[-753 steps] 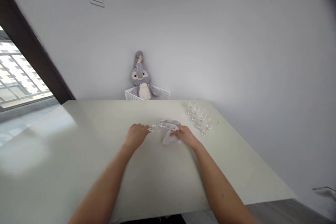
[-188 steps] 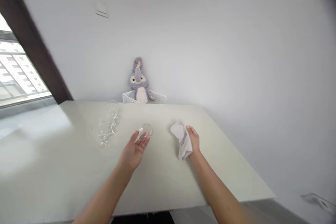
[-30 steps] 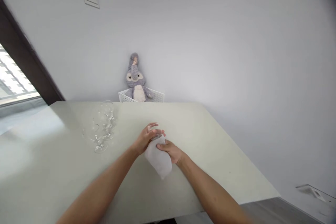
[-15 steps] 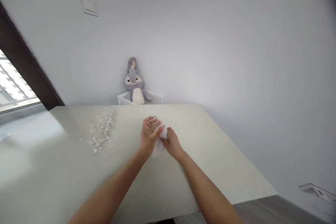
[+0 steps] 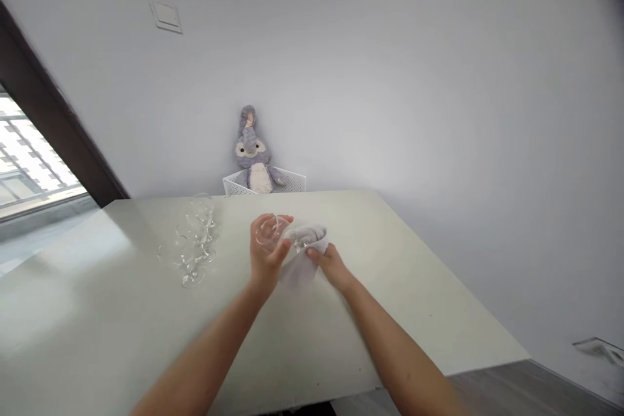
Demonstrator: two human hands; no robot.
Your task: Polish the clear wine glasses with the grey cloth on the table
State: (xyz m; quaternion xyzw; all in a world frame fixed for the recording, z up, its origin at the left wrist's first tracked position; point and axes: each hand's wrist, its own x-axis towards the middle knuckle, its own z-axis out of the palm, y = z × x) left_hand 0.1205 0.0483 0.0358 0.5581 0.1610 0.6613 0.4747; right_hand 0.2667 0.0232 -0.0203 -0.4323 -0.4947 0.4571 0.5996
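Note:
My left hand point(image 5: 267, 257) is wrapped round the bowl of a clear stemmed glass point(image 5: 271, 230), which lies tilted with its rim to the left. A thin white cloth point(image 5: 299, 273) is gripped in my right hand point(image 5: 331, 264), its fingers closed. The cloth covers part of the glass's stem and foot and hangs down between my hands. Both hands are above the middle of the pale table. To their left, several clear stemmed glasses point(image 5: 192, 276) stand in a group.
The pale table point(image 5: 390, 312) has its far edge near the wall. Behind it, a grey plush toy point(image 5: 252, 149) sits in a white perforated basket point(image 5: 295, 182). At the left is a dark window frame point(image 5: 58, 114); a switch point(image 5: 166, 14) is on the wall.
My left hand has moved slightly left with the glass, and my right hand slightly right. The cloth is spread wider, and more of it shows between my hands. The view has shifted a little.

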